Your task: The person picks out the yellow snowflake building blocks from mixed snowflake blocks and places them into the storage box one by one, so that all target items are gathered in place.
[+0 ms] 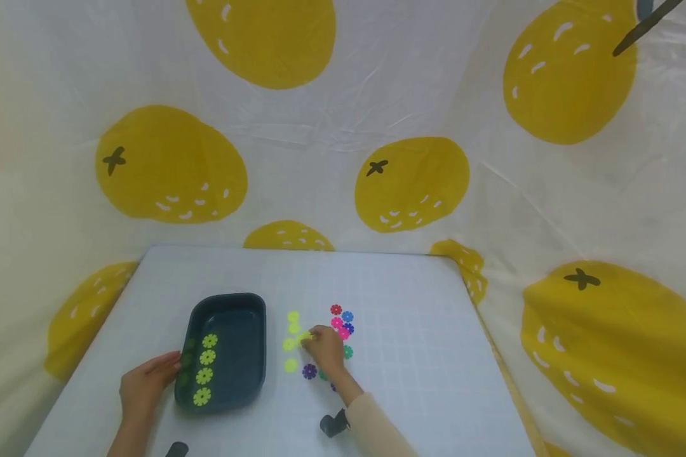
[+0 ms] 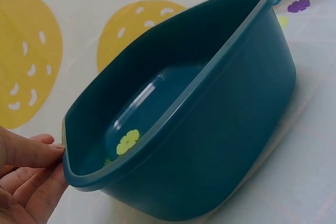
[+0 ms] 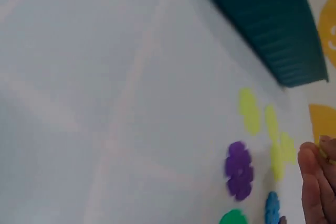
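A dark teal tub (image 1: 248,397) stands on the left half of the table, with a row of several yellow-green flower-shaped discs (image 1: 204,376) on its floor. My left hand (image 1: 147,384) holds the tub's left rim, thumb and fingers pinching the edge in the left wrist view. Right of the tub, my right hand (image 1: 324,348) pinches a yellow flower disc (image 1: 304,336) between thumb and fingertips, close over other yellow discs (image 1: 291,365). In the right wrist view only the fingers (image 3: 311,177) show at the right edge, with a sliver of yellow between them.
Beyond and beside my right hand lie a red disc (image 1: 336,310), a blue disc (image 1: 347,316), pink discs (image 1: 343,333), a green disc (image 1: 349,351) and a purple disc (image 1: 309,371). A black object (image 1: 333,424) is by my right sleeve. A fruit-print curtain (image 1: 303,146) hangs behind the table.
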`<action>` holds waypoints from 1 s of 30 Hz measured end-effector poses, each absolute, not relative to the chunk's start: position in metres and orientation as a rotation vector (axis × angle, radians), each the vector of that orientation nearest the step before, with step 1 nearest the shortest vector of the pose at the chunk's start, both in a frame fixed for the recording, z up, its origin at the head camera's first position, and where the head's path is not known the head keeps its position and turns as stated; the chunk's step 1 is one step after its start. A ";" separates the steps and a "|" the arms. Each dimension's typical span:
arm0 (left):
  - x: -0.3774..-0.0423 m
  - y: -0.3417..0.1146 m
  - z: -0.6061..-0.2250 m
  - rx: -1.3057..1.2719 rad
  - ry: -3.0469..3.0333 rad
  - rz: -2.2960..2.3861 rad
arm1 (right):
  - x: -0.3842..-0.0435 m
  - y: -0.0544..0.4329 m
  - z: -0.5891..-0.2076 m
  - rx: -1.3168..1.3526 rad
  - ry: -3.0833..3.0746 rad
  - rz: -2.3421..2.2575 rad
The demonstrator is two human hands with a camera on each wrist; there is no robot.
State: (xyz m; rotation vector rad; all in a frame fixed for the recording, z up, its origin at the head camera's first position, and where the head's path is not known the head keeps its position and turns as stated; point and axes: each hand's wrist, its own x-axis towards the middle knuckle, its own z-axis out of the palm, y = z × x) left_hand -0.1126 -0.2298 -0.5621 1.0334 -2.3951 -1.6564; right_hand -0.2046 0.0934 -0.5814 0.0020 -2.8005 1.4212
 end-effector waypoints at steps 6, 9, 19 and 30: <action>-0.113 -0.232 -0.558 1.029 -2.383 -1.651 | -0.240 0.066 -0.545 -0.169 -2.459 2.238; -0.114 -0.232 -0.558 1.046 -2.372 -1.653 | -0.255 0.043 -0.523 -0.208 -2.364 2.447; -0.114 -0.230 -0.562 1.001 -2.355 -1.672 | -0.275 -0.035 -0.511 -0.316 -2.229 2.554; -0.112 -0.228 -0.567 0.990 -2.375 -1.668 | -0.262 -0.096 -0.544 -0.390 -2.728 1.854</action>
